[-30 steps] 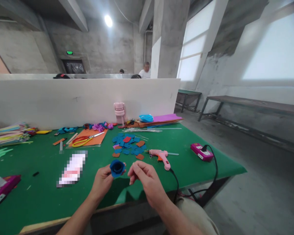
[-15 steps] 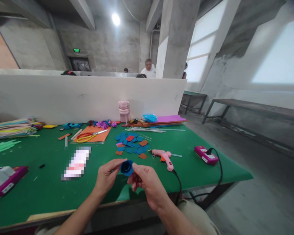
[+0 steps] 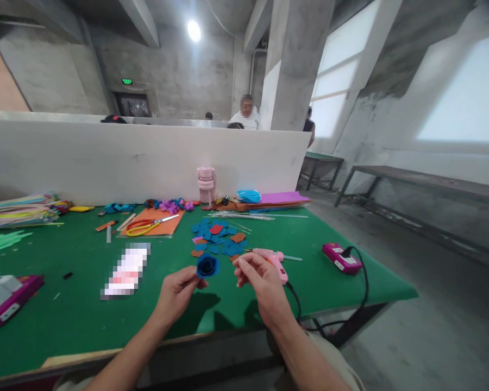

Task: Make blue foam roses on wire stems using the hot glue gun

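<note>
My left hand [image 3: 178, 290] pinches a small blue foam rose [image 3: 207, 265] and holds it up over the green table [image 3: 77, 320]. My right hand [image 3: 261, 282] hovers just right of the rose, not touching it, with thumb and fingers curled loosely together and nothing visible in them. A pink glue gun [image 3: 271, 258] lies right behind my right hand. A pile of blue and brown foam petals [image 3: 218, 239] lies beyond the rose.
Red-and-yellow scissors [image 3: 146, 225] rest on an orange sheet [image 3: 157, 222]. A pink bottle [image 3: 206, 184] stands by the white partition [image 3: 138, 157]. A magenta power strip [image 3: 340, 257] sits at the right edge, foam sheets [image 3: 20, 209] at the left. People sit beyond the partition.
My right hand let go of the blue rose and moved right and up toward the glue gun. My left hand raised the rose slightly.
</note>
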`<move>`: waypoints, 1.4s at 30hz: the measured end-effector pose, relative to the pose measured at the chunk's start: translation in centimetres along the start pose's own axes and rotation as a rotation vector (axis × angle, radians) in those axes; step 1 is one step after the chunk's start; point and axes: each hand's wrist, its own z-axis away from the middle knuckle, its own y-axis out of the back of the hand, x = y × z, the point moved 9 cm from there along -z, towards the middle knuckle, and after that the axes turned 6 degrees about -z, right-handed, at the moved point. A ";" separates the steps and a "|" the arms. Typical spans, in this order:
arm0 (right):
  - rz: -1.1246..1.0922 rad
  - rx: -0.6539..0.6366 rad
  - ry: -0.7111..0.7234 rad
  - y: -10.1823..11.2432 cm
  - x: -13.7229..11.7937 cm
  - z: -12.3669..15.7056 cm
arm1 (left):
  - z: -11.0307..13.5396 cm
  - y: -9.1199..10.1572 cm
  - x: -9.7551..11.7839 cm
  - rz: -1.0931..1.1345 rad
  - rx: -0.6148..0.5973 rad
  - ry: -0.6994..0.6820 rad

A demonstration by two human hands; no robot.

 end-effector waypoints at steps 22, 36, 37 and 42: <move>0.086 -0.058 0.118 -2.2 0.5 0.3 | 0.3 -2.4 0.2 0.240 -0.151 0.102; -0.414 -0.151 -0.318 -3.8 3.1 1.3 | 0.0 2.4 2.8 -0.305 0.170 -0.342; -0.397 -0.121 -0.302 -3.6 3.0 1.3 | 0.0 2.2 2.8 -0.312 0.168 -0.342; -0.289 -0.039 -0.181 -2.9 1.9 1.3 | -0.1 2.0 2.6 -0.336 0.182 -0.334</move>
